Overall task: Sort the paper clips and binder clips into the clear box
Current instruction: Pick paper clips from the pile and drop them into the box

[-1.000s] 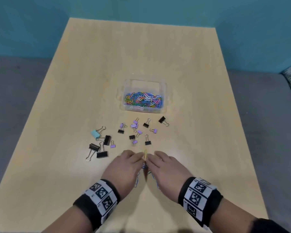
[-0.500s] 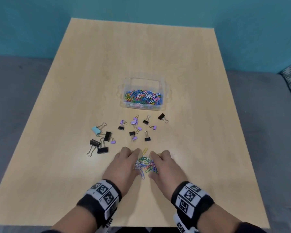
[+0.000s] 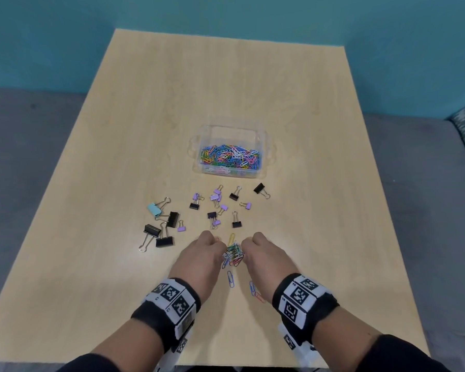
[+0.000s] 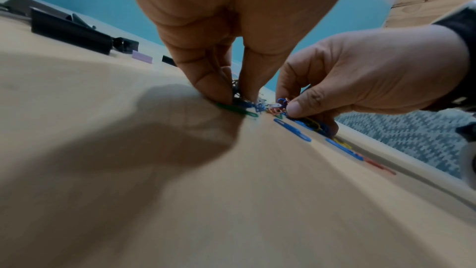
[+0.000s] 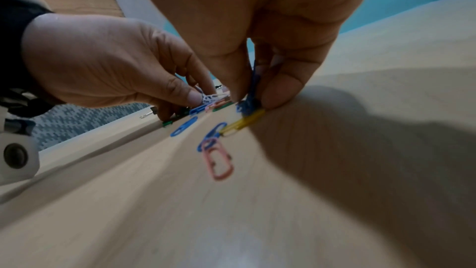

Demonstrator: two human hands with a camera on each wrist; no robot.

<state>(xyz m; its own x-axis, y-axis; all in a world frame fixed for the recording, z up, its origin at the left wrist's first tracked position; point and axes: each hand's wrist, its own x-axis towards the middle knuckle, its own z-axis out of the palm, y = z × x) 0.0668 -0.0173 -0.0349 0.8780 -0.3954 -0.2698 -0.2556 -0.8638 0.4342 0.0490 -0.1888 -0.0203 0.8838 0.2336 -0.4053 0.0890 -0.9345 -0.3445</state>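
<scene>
While both hands bunch the last loose paper clips, seen from the head: left hand [image 3: 199, 257] and right hand [image 3: 263, 255] curled either side of a small clip heap [image 3: 232, 255] near the table's [image 3: 91, 237] front edge; strays [image 3: 231, 279] lying just behind. Clear box [image 3: 231, 153] farther out, already layered with paper clips; binder clips [image 3: 215, 208] scattered between box and hands, untouched.

From the left wrist: fingertips [image 4: 219, 93] pinching down onto green and blue clips against the wood.

From the right wrist: thumb and finger nipping a blue tangle [image 5: 249, 97], yellow clip trailing.

Gathering step, probably. Next: squeeze the heap tight, lift without shedding, carry over the binder clips, drop into the box.
</scene>
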